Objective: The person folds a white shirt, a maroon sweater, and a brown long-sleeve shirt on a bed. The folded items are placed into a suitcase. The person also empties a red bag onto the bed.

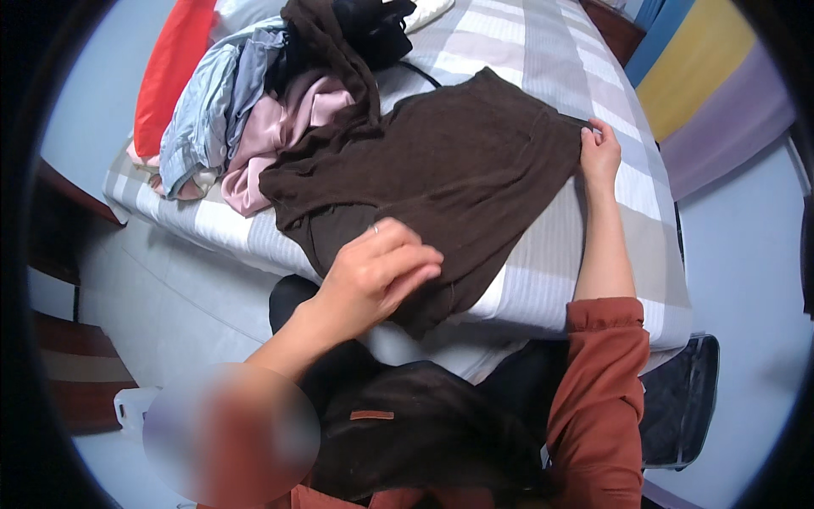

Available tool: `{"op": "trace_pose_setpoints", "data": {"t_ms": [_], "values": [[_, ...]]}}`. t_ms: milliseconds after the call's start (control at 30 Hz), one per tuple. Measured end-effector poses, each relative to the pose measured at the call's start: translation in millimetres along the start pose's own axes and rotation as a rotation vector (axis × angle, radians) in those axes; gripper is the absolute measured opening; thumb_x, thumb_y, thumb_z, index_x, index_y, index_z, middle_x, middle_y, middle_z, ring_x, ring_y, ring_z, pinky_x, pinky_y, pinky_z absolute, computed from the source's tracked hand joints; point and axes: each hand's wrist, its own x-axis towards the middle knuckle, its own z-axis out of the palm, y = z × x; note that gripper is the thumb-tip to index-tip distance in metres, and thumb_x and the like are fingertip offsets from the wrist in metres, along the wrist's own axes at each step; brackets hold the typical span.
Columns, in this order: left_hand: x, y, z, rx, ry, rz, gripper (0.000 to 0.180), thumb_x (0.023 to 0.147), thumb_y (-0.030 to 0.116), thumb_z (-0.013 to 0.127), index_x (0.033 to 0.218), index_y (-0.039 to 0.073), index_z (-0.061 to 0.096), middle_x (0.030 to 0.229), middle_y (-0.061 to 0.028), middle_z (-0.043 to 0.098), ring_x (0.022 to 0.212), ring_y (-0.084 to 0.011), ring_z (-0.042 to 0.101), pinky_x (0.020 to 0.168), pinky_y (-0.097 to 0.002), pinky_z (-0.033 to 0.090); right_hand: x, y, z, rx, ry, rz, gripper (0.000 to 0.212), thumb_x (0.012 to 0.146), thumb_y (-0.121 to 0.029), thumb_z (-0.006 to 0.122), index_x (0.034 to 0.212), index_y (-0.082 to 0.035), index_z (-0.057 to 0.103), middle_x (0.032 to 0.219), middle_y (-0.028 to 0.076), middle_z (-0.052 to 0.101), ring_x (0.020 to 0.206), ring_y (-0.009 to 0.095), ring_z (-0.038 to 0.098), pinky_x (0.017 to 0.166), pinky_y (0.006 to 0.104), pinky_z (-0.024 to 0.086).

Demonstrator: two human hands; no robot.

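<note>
A dark brown garment (458, 161), apparently a long-sleeved top, lies spread across the front of the bed. One sleeve-like strip of it runs up over the clothes heap. My right hand (600, 154) pinches its far right edge between thumb and fingers, with the arm stretched forward. My left hand (373, 270), wearing a ring, is over the near part of the garment. Its fingers are curled in toward the thumb, and whatever may be between them is hidden. Some of the brown cloth hangs over the bed's front edge below that hand.
A heap of clothes lies at the bed's left: a light blue piece (203, 119), a pink piece (271, 127), a red cloth (174, 72) and black items (373, 38). The checked bed (543, 288) fills the middle. A dark open case (682, 407) stands at lower right. A striped curtain (704, 68) hangs at right.
</note>
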Motion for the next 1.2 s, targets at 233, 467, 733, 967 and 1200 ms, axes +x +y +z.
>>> {"op": "trace_pose_setpoints", "data": {"t_ms": [233,467,733,967,1200], "values": [[20.2,-45.7,24.3,0.390,-0.110,-0.395,0.024,0.080,0.019,0.063,0.099,0.004,0.057,0.083,-0.0124,0.056,0.091,-0.0290,0.050,0.077,-0.0372,0.040,-3.0,-20.4,11.2,0.735,-0.050,0.156,0.025,0.086,-0.004,0.053,0.110,0.000,0.053,0.082,0.004,0.062,0.073,0.009,0.056,0.067,0.0214,0.045],[5.0,-45.3,32.6,0.159,0.235,-0.517,0.016,0.083,0.010,0.056,0.090,0.002,0.045,0.075,-0.0158,0.053,0.070,-0.0327,0.053,0.064,-0.0373,0.041,7.3,8.7,4.1,0.919,0.017,0.310,0.027,0.086,-0.008,0.055,0.111,0.001,0.052,0.090,0.006,0.060,0.076,0.013,0.057,0.064,0.0209,0.045],[12.0,-31.8,18.6,0.480,0.091,-0.360,0.067,0.069,0.007,0.067,0.128,0.007,0.038,0.099,-0.0141,0.053,0.094,-0.0300,0.050,0.081,-0.0409,0.039,17.5,53.8,40.0,0.052,0.060,-0.058,0.029,0.079,-0.016,0.060,0.105,-0.005,0.058,0.090,0.016,0.065,0.086,0.026,0.063,0.078,0.0345,0.047],[-3.4,-2.6,42.8,0.310,-0.317,0.004,0.079,0.072,0.052,0.060,0.126,-0.002,0.041,0.131,-0.0211,0.038,0.127,-0.0348,0.029,0.102,-0.0471,0.024,41.8,81.5,17.1,-0.526,0.015,-0.356,0.046,0.083,-0.032,0.058,0.117,-0.002,0.052,0.115,0.021,0.054,0.107,0.036,0.051,0.091,0.0397,0.040],[-53.6,15.4,50.3,0.207,-0.076,-0.014,0.060,0.078,0.035,0.062,0.123,0.000,0.044,0.133,-0.0205,0.037,0.127,-0.0351,0.033,0.100,-0.0496,0.028,29.4,55.8,34.1,-0.345,-0.285,-0.155,0.054,0.079,-0.044,0.059,0.089,0.009,0.056,0.086,0.025,0.060,0.082,0.036,0.058,0.074,0.0399,0.044]]}}
